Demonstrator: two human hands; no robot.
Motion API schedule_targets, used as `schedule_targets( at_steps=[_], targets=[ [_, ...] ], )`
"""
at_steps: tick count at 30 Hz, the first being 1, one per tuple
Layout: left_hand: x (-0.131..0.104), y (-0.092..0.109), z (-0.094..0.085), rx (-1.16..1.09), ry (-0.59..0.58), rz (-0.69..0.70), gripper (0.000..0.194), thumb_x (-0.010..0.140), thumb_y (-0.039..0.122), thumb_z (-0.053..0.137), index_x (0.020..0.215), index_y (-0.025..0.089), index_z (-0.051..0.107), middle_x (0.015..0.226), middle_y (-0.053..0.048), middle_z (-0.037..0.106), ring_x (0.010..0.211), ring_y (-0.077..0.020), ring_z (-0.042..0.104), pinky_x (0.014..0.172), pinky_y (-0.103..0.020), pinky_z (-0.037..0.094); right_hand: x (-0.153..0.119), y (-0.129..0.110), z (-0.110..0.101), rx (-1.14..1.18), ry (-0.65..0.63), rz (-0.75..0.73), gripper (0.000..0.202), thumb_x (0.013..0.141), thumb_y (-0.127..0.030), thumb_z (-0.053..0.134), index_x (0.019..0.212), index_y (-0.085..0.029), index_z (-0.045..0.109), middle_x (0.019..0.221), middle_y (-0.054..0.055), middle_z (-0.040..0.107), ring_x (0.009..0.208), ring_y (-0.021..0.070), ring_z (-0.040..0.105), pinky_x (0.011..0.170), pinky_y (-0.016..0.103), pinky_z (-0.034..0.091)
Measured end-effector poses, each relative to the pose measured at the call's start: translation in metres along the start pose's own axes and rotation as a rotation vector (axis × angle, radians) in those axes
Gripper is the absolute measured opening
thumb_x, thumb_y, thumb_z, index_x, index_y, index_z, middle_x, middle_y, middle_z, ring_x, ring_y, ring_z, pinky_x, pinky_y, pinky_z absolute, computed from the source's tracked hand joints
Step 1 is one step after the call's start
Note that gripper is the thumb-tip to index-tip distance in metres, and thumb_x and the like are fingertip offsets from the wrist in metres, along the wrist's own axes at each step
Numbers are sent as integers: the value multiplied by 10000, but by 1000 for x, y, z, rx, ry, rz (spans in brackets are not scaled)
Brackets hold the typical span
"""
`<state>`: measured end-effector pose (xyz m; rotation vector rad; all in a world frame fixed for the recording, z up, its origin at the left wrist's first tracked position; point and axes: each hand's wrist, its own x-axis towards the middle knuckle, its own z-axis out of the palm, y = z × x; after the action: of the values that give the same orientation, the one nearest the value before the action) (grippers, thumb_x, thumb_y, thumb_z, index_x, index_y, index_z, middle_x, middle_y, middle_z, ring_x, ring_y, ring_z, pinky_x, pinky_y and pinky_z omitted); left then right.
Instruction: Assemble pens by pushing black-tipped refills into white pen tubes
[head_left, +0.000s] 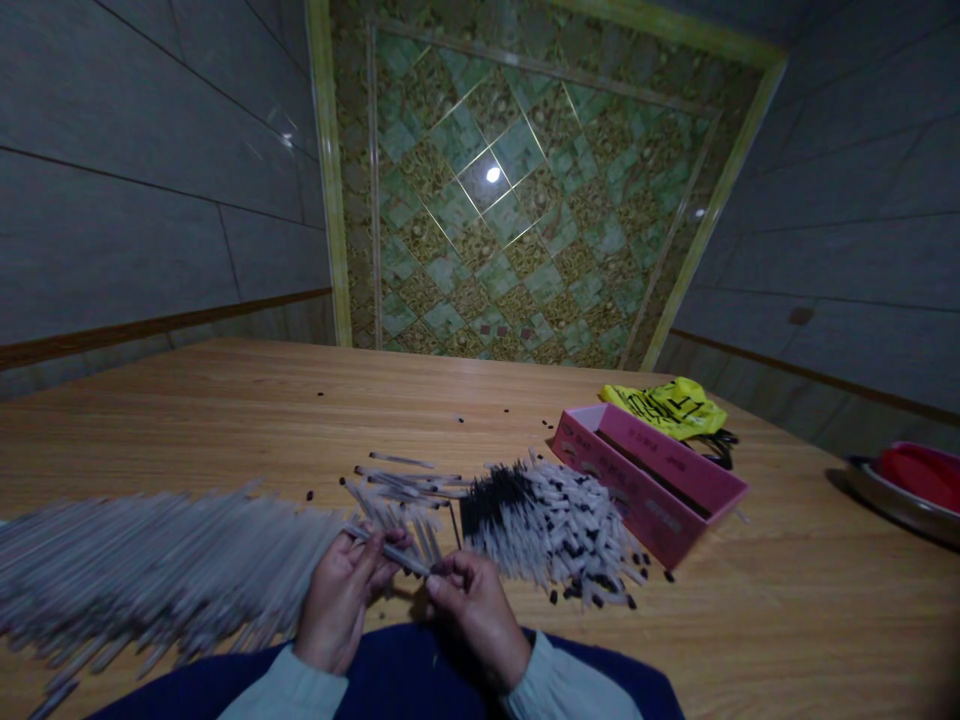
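A thin, greyish pen-like tube slants between my two hands, low in the middle of the view. My left hand is closed around its upper left length. At the tube's lower right end, the thumb and fingers of my right hand pinch it; the tip itself is hidden. To the left lies a wide heap of similar long tubes. A few loose tubes with dark ends rest just beyond my hands. Right of these are a bunch of thin black-ended sticks and a pile of short white pieces.
An open pink box stands behind the white pile, with a yellow bag with black print beyond it. A metal basin holding something red sits far right. Small black bits dot the wooden table.
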<state>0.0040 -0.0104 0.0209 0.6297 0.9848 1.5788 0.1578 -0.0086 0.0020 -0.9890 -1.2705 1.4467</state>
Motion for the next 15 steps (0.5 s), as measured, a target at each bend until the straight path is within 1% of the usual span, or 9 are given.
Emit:
schedule_targets(
  at_steps=[2, 5, 8, 10, 12, 15],
  targets=[
    [1, 1, -1, -10, -5, 11, 369, 596, 310, 779, 856, 170, 558, 806, -43, 726, 788, -188, 683, 695, -288, 544, 0, -1, 1, 29, -18, 19, 371, 611, -458, 709, 672, -125, 557, 477, -16, 541, 409, 73, 444, 440, 191, 285],
    [3, 1, -4, -31, 26, 38, 352, 589, 311, 783, 838, 159, 586, 803, -40, 724, 779, -177, 681, 689, -271, 544, -1, -7, 0, 82, -12, 69, 302, 587, -377, 705, 632, -135, 530, 448, -13, 552, 371, 57, 415, 407, 175, 268],
    [7, 1, -9, -53, 63, 48, 335, 601, 321, 776, 832, 155, 599, 791, -35, 723, 754, -158, 678, 674, -245, 541, -2, -11, -4, 233, -11, 154, 177, 614, -303, 594, 623, -157, 495, 434, -14, 555, 305, 35, 311, 341, 161, 162],
    [9, 1, -11, -62, 77, 50, 329, 605, 330, 773, 826, 152, 606, 779, -36, 722, 745, -155, 677, 674, -241, 541, -2, -11, -6, 318, -13, 172, 136, 616, -288, 542, 624, -163, 488, 443, -14, 557, 283, 28, 259, 320, 163, 108],
    [10, 1, -12, -68, 74, 48, 328, 603, 335, 774, 818, 149, 610, 766, -37, 722, 737, -159, 678, 674, -247, 542, 0, -9, -8, 340, -19, 171, 127, 610, -283, 535, 620, -163, 496, 438, -21, 546, 272, 28, 240, 309, 169, 88],
    [9, 1, -11, -86, 65, 48, 311, 609, 325, 771, 811, 157, 605, 762, -28, 722, 732, -154, 677, 668, -243, 539, 1, -7, -10, 290, -27, 166, 147, 628, -293, 568, 607, -155, 520, 408, -42, 506, 272, 31, 241, 309, 175, 98]
  ],
)
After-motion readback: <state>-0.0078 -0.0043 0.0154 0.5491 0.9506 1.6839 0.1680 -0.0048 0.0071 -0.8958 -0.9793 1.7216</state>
